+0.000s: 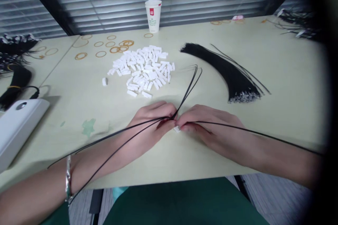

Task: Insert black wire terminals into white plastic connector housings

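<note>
Near the table's front edge, my left hand [155, 117] is closed in a pinch on several thin black wires [188, 89]. Some of these wires stick up past the fingers, and others trail back over the left forearm. My right hand [208, 121] meets it fingertip to fingertip and pinches one black wire [253, 133], which runs back along the right forearm. A small white plastic connector [176, 129] peeks out below the touching fingertips; most of it is hidden, so which hand grips it is unclear.
A heap of white connectors [148, 68] lies beyond my hands, with one stray connector [105, 81] to its left. At right rests a bundle of black wires [221, 68]. Rubber bands [123, 47], a paper cup [153, 15] and a white device [22, 126] are also on the table.
</note>
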Demonstrator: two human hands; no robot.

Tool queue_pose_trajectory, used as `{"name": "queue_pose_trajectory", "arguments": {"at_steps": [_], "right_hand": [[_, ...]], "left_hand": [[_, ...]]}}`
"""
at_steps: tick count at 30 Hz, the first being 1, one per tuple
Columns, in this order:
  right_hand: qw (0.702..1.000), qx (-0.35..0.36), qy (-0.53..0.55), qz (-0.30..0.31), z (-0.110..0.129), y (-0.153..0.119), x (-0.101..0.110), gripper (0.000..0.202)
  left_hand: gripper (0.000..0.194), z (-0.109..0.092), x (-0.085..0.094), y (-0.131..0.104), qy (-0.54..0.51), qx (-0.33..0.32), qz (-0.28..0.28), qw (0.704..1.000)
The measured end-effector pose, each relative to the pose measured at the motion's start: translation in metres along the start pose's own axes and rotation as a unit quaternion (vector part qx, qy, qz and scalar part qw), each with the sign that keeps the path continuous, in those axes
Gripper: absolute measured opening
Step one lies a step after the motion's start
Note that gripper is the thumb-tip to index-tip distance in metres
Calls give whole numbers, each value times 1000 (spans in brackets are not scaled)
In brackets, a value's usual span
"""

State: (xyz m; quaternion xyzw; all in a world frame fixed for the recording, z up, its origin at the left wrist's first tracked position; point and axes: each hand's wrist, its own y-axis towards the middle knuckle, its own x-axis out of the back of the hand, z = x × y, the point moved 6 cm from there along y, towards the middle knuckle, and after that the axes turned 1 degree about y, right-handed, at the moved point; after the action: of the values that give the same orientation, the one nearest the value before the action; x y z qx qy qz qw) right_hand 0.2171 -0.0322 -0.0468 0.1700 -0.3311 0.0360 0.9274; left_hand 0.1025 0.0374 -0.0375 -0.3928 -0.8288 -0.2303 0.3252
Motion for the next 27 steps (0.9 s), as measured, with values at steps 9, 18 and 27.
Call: {"name": "queue_pose_trajectory", "arguments": {"at_steps": [9, 18, 27], "right_hand": [[999, -5, 24, 45, 0, -2, -3, 25], [984, 173, -33, 34, 13, 0, -4, 40], [983, 169, -72, 20, 13, -2, -7, 36]], "left_hand": [[14, 0, -1, 0, -25, 9, -12, 1000], [9, 1, 2, 1, -25, 27, 9, 999], [6, 11, -7, 0, -248, 68, 95, 962]]}}
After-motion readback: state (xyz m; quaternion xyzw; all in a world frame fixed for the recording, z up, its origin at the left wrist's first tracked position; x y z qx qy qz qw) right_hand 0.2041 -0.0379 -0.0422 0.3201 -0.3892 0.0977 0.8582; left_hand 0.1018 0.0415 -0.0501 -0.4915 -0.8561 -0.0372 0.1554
